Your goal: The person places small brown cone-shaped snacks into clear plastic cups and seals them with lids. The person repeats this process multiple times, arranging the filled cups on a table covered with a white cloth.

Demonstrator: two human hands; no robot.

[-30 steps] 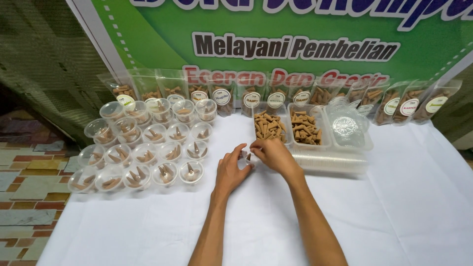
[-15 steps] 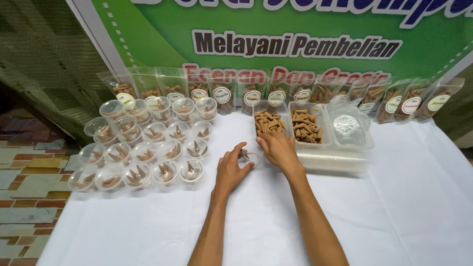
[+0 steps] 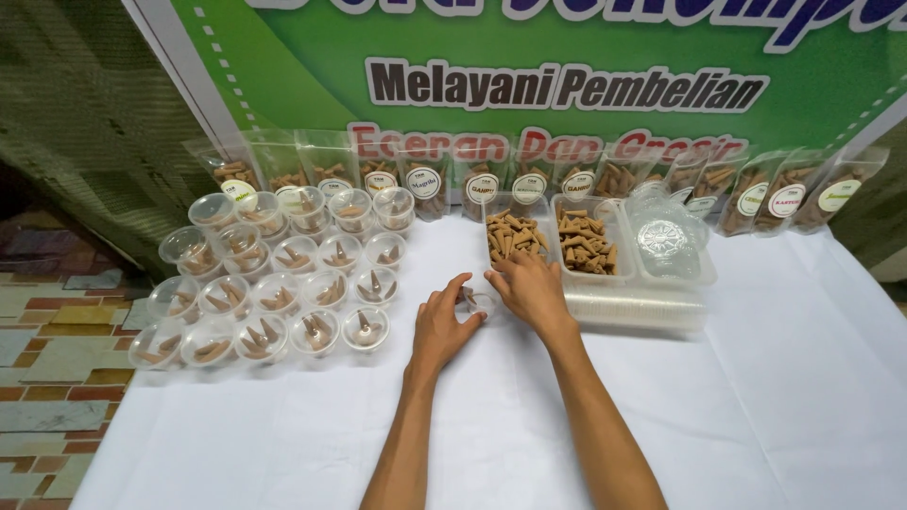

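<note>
My left hand (image 3: 440,324) curls around a small clear plastic cup (image 3: 478,304) that stands on the white tablecloth. My right hand (image 3: 532,289) is right beside it, fingers bent down at the cup's rim; whether it pinches anything is hidden. Just behind my right hand a clear tray (image 3: 510,236) holds a heap of brown cones, and a second such tray (image 3: 586,244) sits to its right.
Several small lidded cups (image 3: 274,297) with brown cones stand in rows at the left. A stack of clear lids (image 3: 666,241) fills a third tray, with stacked trays (image 3: 635,308) below. Labelled clear pouches (image 3: 482,187) lean against a green banner. Tiled floor (image 3: 57,312) lies left.
Both hands stay around the small cup; my left hand's fingers have closed a little more around it, and my right hand has barely shifted.
</note>
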